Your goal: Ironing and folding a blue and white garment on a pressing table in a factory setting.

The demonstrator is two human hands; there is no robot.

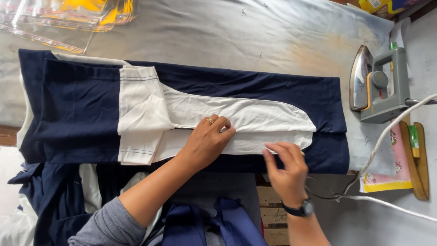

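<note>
Head view shows a padded table (282, 32), stained and scorched in places, carrying a folded navy and white garment (82, 114) laid lengthwise across it. The garment's white sleeve (255, 120) lies folded over the navy body, toward the near edge. More navy cloth (50, 200) hangs below that edge. An electric iron (378, 84) stands on its heel at the far right, just beside the garment's end, its white cord (387, 134) trailing down past the right wrist. Clear plastic bags (68, 18) lie at the upper left.

Left hand (207, 143) rests flat on the sleeve, fingers curled and pressing down, gripping nothing. Right hand (287, 166) pinches the sleeve's lower edge between thumb and fingers.

Risks, as judged: 1, the fold may slip if the pressing hand lifts. 2, the cord near the wrist may snag and tip the iron. 3, the iron's soleplate stands close enough to mark the cloth.
</note>
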